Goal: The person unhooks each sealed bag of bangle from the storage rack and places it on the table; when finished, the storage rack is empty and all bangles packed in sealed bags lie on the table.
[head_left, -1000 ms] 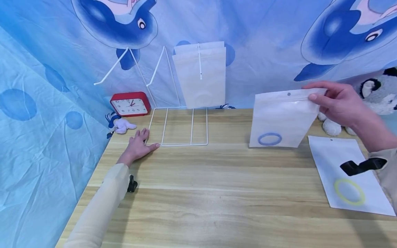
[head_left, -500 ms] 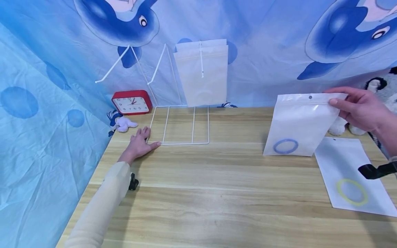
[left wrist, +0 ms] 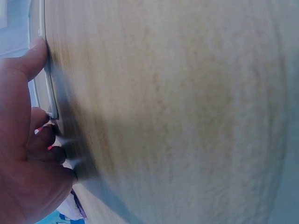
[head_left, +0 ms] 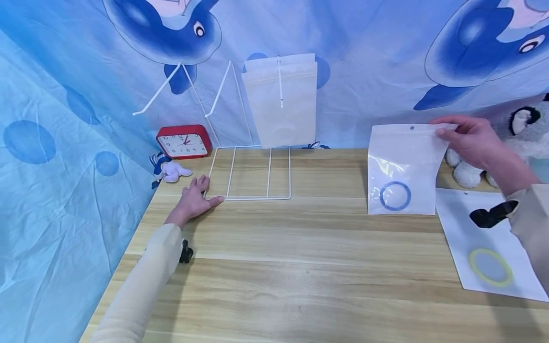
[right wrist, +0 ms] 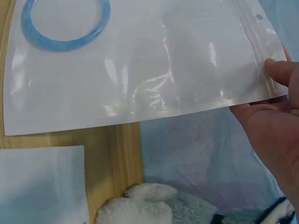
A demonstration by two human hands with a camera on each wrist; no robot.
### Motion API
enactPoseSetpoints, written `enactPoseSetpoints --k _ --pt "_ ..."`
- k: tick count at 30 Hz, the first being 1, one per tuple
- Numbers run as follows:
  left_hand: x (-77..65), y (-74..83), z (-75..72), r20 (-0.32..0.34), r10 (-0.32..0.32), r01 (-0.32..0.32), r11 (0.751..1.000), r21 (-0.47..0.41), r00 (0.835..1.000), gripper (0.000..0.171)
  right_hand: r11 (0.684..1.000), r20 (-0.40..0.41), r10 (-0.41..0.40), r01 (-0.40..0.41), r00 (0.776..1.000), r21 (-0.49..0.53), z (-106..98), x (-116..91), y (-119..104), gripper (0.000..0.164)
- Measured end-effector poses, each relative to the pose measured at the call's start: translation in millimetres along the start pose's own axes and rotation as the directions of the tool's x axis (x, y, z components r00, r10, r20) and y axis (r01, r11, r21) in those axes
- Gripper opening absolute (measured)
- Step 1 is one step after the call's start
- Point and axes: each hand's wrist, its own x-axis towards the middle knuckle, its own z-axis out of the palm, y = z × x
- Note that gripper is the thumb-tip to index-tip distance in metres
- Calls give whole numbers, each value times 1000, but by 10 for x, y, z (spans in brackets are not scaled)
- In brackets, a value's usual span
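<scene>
My right hand [head_left: 472, 140] pinches the top right corner of a white zip-lock bag [head_left: 403, 159] with a clear front. Inside it, near the bottom, shows a blue ring-shaped bangle [right wrist: 65, 44]. The bag stands upright above the table, its hang hole [head_left: 412, 127] at the top middle. My left hand [head_left: 193, 202] rests on the front left corner of a white wire display rack [head_left: 256, 198], thumb along the front wire and fingers spread over the side. Two similar white bags [head_left: 285, 109] hang on the rack's right hook; the other two hooks bear nothing.
Another white bag [head_left: 465, 214] with a yellow ring lies flat at the table's right, partly under my right forearm. A red clock [head_left: 184, 142] and a small plush toy [head_left: 171, 171] stand left of the rack. A grey-and-white plush [head_left: 532, 138] sits back right.
The bag with the blue bangle first moved right, then my right hand came slightly back left and the bag turned to face forward. My left hand stays on the rack.
</scene>
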Motion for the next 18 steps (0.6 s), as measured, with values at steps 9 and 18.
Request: enactPoseSetpoints --k 9,18 --pt "-6 24 -9 -7 9 -9 1000 -5 1000 102 998 -1 -1 1 1000 -56 208 149 123 28" --pt "9 9 -11 4 -10 10 1000 -4 1000 101 996 25 26 -24 999 -81 290 243 310 39"
